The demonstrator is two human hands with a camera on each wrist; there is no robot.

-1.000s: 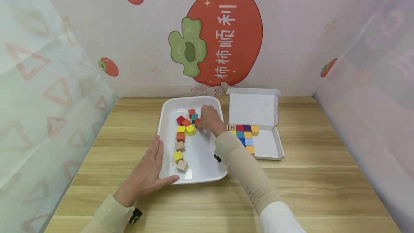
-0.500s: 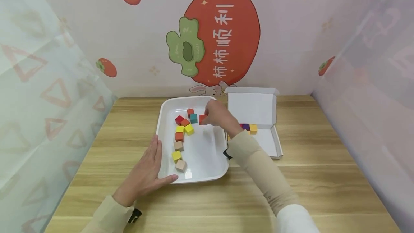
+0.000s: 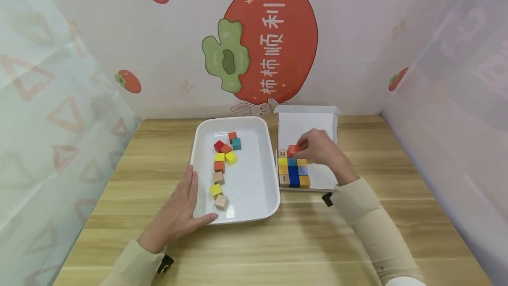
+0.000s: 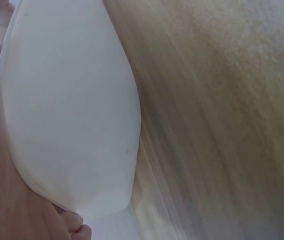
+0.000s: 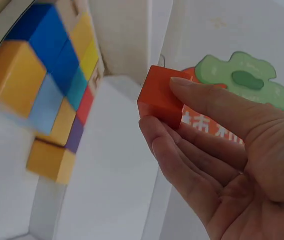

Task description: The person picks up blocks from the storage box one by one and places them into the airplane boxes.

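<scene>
My right hand (image 3: 320, 147) pinches an orange-red wooden cube (image 5: 156, 90) between thumb and fingers, over the open white cardboard box (image 3: 324, 176). Rows of coloured cubes, among them dark blue ones (image 3: 293, 175) and a plain one marked H (image 3: 282, 154), fill the box's left part; the hand hides some at the back. With fingers straight, my left hand (image 3: 174, 211) rests against the front left corner of the white tray (image 3: 252, 180). Inside that tray lie loose cubes: yellow (image 3: 231, 158), plain wood (image 3: 221, 202), red and one teal (image 3: 236, 144).
The box's raised lid (image 3: 303, 122) stands at the back, close to the patterned wall (image 3: 349, 56). Tray and box sit side by side on the wood-grain table (image 3: 254, 255). Patterned sheets flank the table on both sides.
My right hand has lifted the orange-red cube out of the tray and carried it right, over the box. The left hand stays at the tray's corner.
</scene>
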